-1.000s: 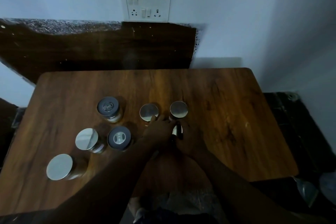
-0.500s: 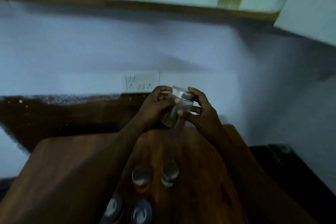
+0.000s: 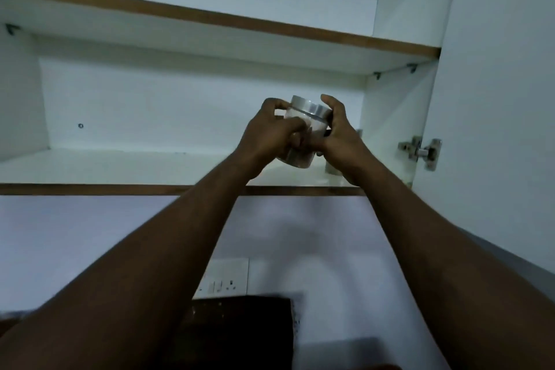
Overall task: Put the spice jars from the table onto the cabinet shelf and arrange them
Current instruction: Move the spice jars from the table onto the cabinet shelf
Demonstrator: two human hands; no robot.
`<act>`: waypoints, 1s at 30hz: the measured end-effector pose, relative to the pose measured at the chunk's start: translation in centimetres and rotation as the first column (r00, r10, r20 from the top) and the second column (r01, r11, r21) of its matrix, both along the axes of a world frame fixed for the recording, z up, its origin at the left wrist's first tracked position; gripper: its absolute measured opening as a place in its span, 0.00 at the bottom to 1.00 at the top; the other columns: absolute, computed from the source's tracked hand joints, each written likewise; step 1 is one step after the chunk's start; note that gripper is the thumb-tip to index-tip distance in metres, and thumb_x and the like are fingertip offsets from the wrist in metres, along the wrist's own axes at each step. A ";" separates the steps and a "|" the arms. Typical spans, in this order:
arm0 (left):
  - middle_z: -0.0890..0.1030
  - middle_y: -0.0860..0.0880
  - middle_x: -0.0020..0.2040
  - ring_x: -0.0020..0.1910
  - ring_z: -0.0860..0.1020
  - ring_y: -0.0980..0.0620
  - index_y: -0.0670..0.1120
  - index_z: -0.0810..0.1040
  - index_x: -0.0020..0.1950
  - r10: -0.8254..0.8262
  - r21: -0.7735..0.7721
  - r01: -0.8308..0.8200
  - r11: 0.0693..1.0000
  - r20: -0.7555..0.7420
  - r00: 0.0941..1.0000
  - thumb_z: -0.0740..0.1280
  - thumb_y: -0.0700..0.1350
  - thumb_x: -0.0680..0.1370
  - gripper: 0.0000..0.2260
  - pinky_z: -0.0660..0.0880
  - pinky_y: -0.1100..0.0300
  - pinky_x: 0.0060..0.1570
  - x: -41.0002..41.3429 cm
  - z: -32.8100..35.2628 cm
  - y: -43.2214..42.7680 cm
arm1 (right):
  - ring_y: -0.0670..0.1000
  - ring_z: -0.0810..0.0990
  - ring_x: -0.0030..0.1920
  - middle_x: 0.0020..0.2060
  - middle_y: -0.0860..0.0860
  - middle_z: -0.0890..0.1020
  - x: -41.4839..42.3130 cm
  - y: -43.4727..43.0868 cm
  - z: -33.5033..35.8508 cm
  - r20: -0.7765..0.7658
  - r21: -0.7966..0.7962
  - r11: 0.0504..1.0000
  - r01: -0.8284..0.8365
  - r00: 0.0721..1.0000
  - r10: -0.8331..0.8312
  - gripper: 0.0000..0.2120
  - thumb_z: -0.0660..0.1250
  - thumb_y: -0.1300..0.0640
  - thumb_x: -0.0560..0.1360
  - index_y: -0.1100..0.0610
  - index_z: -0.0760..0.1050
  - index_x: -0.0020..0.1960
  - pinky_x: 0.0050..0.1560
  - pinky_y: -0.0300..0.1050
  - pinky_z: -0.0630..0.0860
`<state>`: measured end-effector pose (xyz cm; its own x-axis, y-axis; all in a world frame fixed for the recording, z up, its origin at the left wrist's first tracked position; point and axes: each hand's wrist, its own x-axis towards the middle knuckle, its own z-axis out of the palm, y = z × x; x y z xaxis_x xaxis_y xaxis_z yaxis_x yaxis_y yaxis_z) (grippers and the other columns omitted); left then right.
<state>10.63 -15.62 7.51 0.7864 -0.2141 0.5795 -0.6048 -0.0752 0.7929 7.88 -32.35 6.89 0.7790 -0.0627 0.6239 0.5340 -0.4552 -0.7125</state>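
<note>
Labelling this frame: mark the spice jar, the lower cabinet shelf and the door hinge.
spice jar [image 3: 310,112]: head view, on its silver lid.
lower cabinet shelf [image 3: 120,165]: head view, on bare white board left of the hands.
door hinge [image 3: 420,152]: head view, on the metal body.

Both forearms are bare to the frame's lower edge, no sleeves, left hand [image 3: 270,135] and right hand [image 3: 339,137] ringless.

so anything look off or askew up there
Only the spice jar: it is tilted, lid leaning right, held by left hand and right hand above the lower shelf. Nothing spilled or damaged.
</note>
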 end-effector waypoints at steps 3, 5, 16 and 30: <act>0.81 0.45 0.58 0.52 0.82 0.47 0.50 0.67 0.70 0.089 0.128 -0.084 0.988 -0.028 0.996 0.73 0.46 0.72 0.29 0.81 0.48 0.53 3.7 0.0 -1.2 | 0.55 0.78 0.62 0.69 0.52 0.72 3.7 -1.3 0.4 -0.090 -0.047 0.999 0.014 0.996 -0.018 0.50 0.78 0.54 0.68 0.43 0.50 0.80 0.63 0.55 0.77; 0.81 0.45 0.59 0.55 0.81 0.45 0.49 0.63 0.75 0.184 0.174 -0.178 0.968 -0.016 0.983 0.75 0.47 0.71 0.36 0.80 0.48 0.57 5.6 -1.0 -2.2 | 0.57 0.78 0.64 0.71 0.55 0.72 5.6 -1.9 -0.2 -0.130 -0.101 0.994 0.039 0.990 -0.052 0.49 0.76 0.56 0.71 0.44 0.49 0.81 0.65 0.57 0.75; 0.80 0.46 0.61 0.58 0.80 0.46 0.47 0.70 0.71 0.381 0.287 -0.405 0.868 0.135 0.914 0.76 0.61 0.67 0.38 0.75 0.55 0.51 9.5 -3.7 -4.1 | 0.51 0.82 0.58 0.68 0.52 0.77 8.9 -3.2 -3.3 -0.127 -0.233 0.965 0.121 0.980 -0.153 0.46 0.73 0.63 0.73 0.42 0.51 0.81 0.67 0.55 0.74; 0.84 0.58 0.43 0.42 0.83 0.60 0.52 0.82 0.55 0.300 -0.010 -0.333 0.943 0.462 0.835 0.71 0.49 0.77 0.07 0.81 0.59 0.43 -2.7 -11.7 3.0 | 0.42 0.81 0.42 0.41 0.41 0.80 -2.3 4.9 -11.7 0.448 -0.123 0.957 0.262 0.876 -0.182 0.05 0.68 0.54 0.75 0.49 0.75 0.50 0.38 0.35 0.75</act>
<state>7.90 -12.62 -4.24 0.4734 -0.0500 0.8795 -0.8275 -0.3676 0.4245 5.58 -27.43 -4.80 0.4122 -0.0613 0.9090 0.6379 -0.6930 -0.3360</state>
